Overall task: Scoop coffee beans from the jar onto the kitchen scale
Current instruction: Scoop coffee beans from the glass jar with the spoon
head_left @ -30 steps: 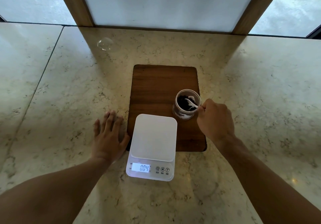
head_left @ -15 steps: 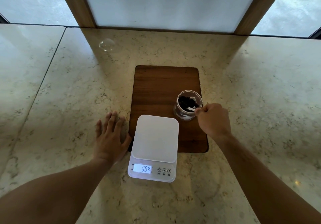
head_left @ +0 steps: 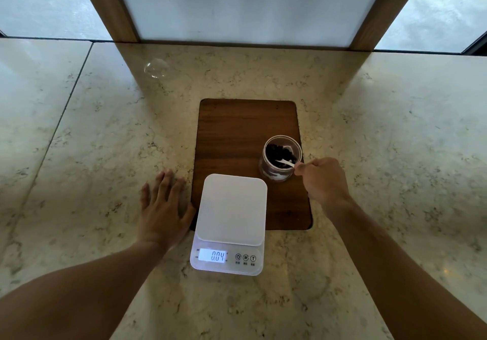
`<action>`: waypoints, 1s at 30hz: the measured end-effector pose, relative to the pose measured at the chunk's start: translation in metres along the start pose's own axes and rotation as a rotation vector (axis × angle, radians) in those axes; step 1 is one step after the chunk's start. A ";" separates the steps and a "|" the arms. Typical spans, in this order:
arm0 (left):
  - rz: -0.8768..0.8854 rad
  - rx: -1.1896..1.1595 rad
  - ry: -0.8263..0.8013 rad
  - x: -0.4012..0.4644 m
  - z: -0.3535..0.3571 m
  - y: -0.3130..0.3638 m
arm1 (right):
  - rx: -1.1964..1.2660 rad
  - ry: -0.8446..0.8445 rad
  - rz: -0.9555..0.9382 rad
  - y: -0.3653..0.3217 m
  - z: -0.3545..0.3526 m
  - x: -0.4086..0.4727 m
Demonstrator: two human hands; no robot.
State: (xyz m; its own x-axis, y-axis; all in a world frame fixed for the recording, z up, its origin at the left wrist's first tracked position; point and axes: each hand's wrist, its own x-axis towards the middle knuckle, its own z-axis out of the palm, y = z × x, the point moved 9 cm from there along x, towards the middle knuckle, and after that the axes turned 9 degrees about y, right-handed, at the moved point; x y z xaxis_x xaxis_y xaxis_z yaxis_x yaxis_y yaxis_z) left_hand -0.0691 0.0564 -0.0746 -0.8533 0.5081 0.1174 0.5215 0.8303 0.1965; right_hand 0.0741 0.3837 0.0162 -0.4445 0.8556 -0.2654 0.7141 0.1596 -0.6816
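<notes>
**Right Grip on Spoon in Jar, Left Hand Flat on Worktop**

I am pinching the handle of a white spoon [head_left: 285, 162] in my right hand [head_left: 322, 181], fingers curled closed around its near end. The spoon's long axis is running from my fingertips up and to the left, its bowl end sitting among the coffee beans [head_left: 278, 152] inside the open glass jar [head_left: 280, 158]. The bowl is partly buried, so I cannot tell its load.

I am resting my left hand [head_left: 163, 208] open and flat on the marble worktop [head_left: 105, 142], fingers spread, holding nothing, thumb just beside the kitchen scale [head_left: 229, 223].

The jar is standing upright on the wooden board [head_left: 237, 134], near its right edge, just behind the scale. The scale's platform is lying bare, and its display is reading 004. Its rear half is overlapping the board.
</notes>
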 end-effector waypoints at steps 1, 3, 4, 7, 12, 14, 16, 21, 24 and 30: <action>0.001 -0.001 -0.003 0.000 0.000 0.001 | 0.006 -0.003 0.011 0.001 0.000 0.000; -0.003 -0.005 -0.005 0.001 -0.001 0.001 | 0.027 -0.014 0.039 0.003 0.001 -0.001; -0.005 -0.006 -0.005 0.001 -0.002 0.002 | 0.037 -0.017 0.053 0.005 0.001 -0.002; -0.005 -0.003 -0.007 0.000 -0.002 0.002 | 0.052 -0.015 0.071 0.008 0.000 -0.004; -0.007 -0.006 -0.010 0.000 -0.002 0.001 | 0.053 -0.013 0.046 0.010 0.000 -0.003; -0.006 -0.009 -0.006 0.001 -0.003 0.002 | 0.049 -0.014 0.039 0.011 0.001 -0.002; -0.007 -0.013 -0.006 0.001 -0.003 0.002 | 0.060 -0.013 0.046 0.013 0.002 0.000; -0.005 -0.009 -0.006 0.000 -0.002 0.001 | 0.072 -0.009 0.047 0.018 0.003 0.001; -0.006 -0.017 -0.004 0.000 -0.002 0.002 | 0.076 -0.012 0.049 0.019 0.004 0.002; -0.009 -0.020 -0.004 0.001 -0.003 0.002 | 0.088 -0.022 0.050 0.019 0.004 0.002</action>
State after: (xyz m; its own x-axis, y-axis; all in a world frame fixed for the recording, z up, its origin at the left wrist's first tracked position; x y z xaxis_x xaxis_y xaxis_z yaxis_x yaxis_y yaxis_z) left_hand -0.0685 0.0580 -0.0708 -0.8581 0.5012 0.1119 0.5133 0.8304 0.2167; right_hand 0.0846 0.3867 0.0001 -0.4219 0.8501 -0.3153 0.6861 0.0721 -0.7239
